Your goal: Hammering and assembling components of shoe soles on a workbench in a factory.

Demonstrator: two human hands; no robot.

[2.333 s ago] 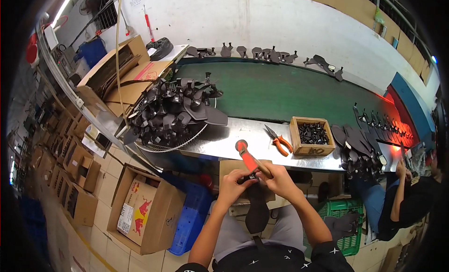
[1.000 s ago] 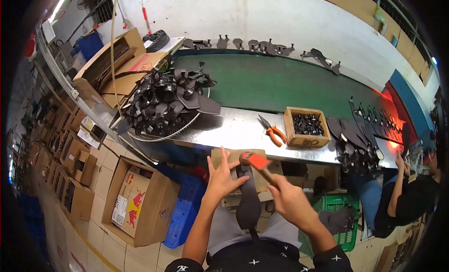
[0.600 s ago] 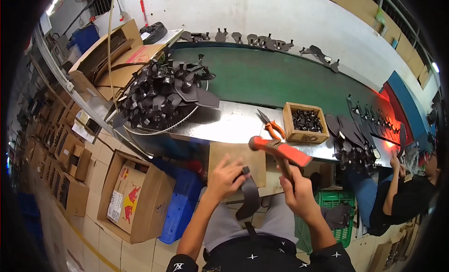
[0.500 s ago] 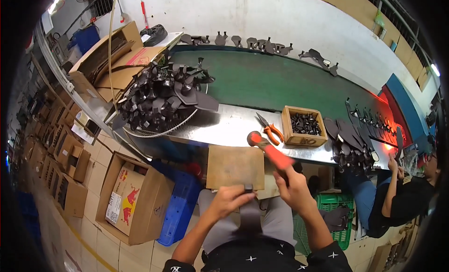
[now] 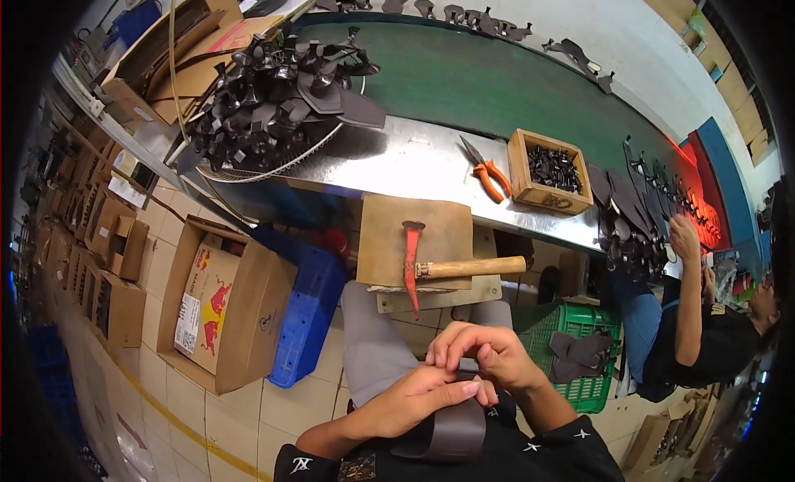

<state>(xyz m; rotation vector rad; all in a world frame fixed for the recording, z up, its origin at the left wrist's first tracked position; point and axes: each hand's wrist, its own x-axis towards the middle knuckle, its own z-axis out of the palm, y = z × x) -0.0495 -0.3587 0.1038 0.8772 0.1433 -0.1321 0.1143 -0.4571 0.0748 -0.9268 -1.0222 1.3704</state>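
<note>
Close to my body, my left hand holds a dark brown shoe sole, its curved end hanging down below the fingers. My right hand is bent over the sole's upper end, fingertips pinched together against my left fingers. Whatever the right fingertips grip is hidden. Ahead of both hands, a hammer with a red head and wooden handle rests on a tan board. Its handle sticks out past the board's right side.
Orange-handled pliers and a wooden box of small black pieces lie on the metal bench. A wire basket heaped with heeled soles stands left. Green belt behind; blue crate left; green crate and co-worker right.
The hammer has left my right hand and now lies on the board. Both hands have come together nearer my body with the sole. The view has tilted downward.
</note>
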